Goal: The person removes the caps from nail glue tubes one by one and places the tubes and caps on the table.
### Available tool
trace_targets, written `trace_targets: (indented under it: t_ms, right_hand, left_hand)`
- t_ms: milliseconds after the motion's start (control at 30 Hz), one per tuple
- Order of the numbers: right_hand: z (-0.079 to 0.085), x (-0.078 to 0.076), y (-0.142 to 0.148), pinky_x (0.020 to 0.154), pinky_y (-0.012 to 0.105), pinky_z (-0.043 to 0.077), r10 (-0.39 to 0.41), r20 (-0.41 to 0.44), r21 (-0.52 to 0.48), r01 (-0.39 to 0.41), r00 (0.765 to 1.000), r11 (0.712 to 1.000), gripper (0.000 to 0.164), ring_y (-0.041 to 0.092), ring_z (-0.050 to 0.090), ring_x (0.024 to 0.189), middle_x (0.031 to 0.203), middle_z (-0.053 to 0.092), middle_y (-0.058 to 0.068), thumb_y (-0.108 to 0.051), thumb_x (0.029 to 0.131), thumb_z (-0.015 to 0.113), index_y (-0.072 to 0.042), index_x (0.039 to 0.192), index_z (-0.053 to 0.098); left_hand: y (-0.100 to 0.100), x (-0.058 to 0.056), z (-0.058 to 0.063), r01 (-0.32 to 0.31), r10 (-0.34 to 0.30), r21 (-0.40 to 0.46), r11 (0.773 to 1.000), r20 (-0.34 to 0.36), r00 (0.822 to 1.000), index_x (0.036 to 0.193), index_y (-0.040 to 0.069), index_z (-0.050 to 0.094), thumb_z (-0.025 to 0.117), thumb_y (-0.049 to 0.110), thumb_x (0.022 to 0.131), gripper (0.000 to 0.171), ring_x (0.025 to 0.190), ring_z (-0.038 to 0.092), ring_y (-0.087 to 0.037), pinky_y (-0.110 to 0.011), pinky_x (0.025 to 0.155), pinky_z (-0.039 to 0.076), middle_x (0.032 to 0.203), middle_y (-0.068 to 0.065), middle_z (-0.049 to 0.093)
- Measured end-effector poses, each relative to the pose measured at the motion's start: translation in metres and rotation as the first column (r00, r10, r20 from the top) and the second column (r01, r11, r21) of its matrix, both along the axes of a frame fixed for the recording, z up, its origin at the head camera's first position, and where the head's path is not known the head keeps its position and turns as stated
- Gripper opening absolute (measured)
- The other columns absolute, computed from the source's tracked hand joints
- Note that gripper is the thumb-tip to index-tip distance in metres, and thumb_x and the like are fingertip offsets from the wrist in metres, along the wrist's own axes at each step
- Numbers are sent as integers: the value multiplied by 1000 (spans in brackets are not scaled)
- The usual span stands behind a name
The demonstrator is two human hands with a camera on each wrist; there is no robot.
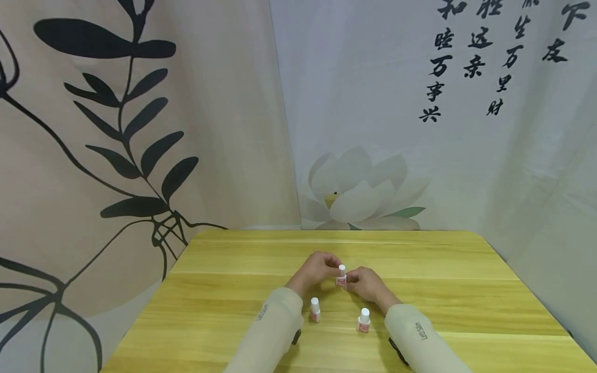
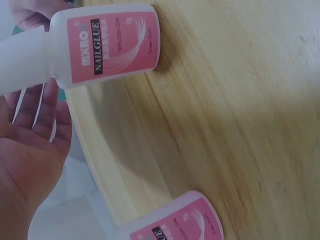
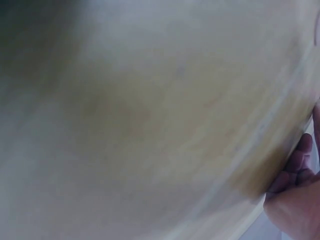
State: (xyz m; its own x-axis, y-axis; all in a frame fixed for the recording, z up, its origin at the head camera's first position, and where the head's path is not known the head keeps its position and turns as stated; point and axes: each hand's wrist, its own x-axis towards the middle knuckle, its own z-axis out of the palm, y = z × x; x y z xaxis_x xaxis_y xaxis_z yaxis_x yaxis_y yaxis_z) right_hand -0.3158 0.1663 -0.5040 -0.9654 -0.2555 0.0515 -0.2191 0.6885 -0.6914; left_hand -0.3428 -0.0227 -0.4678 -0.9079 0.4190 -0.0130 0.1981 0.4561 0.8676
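Flanking nail-glue bottle [image 1: 341, 280] — both hands [image 1: 319, 267] [image 1: 367, 285]

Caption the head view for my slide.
Left hand and right hand at one white-capped bottle; two similar bottles stand nearer the camera.

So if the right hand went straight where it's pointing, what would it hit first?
The right hand would likely meet the farthest glue bottle first; whether they touch now is unclear.

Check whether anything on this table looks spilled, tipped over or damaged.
Nothing stands out: the far bottle, near left bottle and near right bottle all look upright with white caps on, and no spill or damage shows on the table.
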Motion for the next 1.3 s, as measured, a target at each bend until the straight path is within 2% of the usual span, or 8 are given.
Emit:
trace_targets:
  t_ms: [133, 267, 533, 733, 1133, 1300]
  right_hand:
    - [-1, -1, 0, 89, 49, 47, -3, -8, 7, 3, 1000, 1000, 4, 17, 57, 90, 86, 68, -5, -18, 90, 74, -17, 91, 78]
    - [-1, -1, -1, 90, 49, 46, -1, -9, 6, 2, 1000, 1000, 4, 18, 58, 91, 87, 68, -5, -19, 90, 74, -17, 91, 78]
    - [0, 0, -1, 91, 50, 46, 5, -5, -1, -5, 1000, 1000, 4, 18, 58, 92, 88, 69, -5, -20, 90, 74, -17, 91, 78]
    - [0, 0, -1, 92, 52, 45, 7, -8, -6, -7, 1000, 1000, 6, 20, 59, 94, 89, 71, -4, -20, 89, 75, -17, 92, 78]
    - [-2, -1, 0, 86, 46, 47, 2, -11, 5, -2, 1000, 1000, 3, 15, 56, 87, 84, 66, -6, -19, 89, 75, -17, 91, 78]
    - [-2, -1, -1, 87, 47, 46, -5, -3, -7, 5, 1000, 1000, 3, 15, 56, 88, 83, 66, -7, -18, 89, 75, -17, 89, 78]
  left_hand:
    - [-2, 1, 2, 19, -19, -6, 1000, 0, 1000, 107, 11, 72, 77, 22, 88, 22, 93, 59, -14, -41, 92, 48, 95, 5, 67]
    - [-4, 1, 3, 28, -28, 4, 1000, -1, 1000, 100, 13, 74, 76, 21, 89, 14, 95, 60, -15, -44, 96, 46, 95, 6, 69]
    - [-3, 0, -1, 16, -16, 27, 1000, -12, 1000, 94, 12, 73, 77, 18, 87, 10, 92, 60, -13, -40, 91, 47, 91, 6, 68]
    - [-3, 0, -2, 22, -21, 28, 999, -4, 1000, 100, 13, 73, 76, 20, 88, 14, 92, 59, -14, -41, 91, 47, 93, 5, 68]
    - [-1, 0, -3, -7, 7, 40, 999, 1, 1000, 91, 15, 73, 78, 20, 87, 8, 91, 59, -14, -41, 90, 47, 90, 6, 68]
    - [0, 0, -3, 0, 1, 30, 1000, -4, 1000, 94, 14, 72, 78, 20, 87, 11, 91, 58, -14, -40, 90, 47, 91, 6, 67]
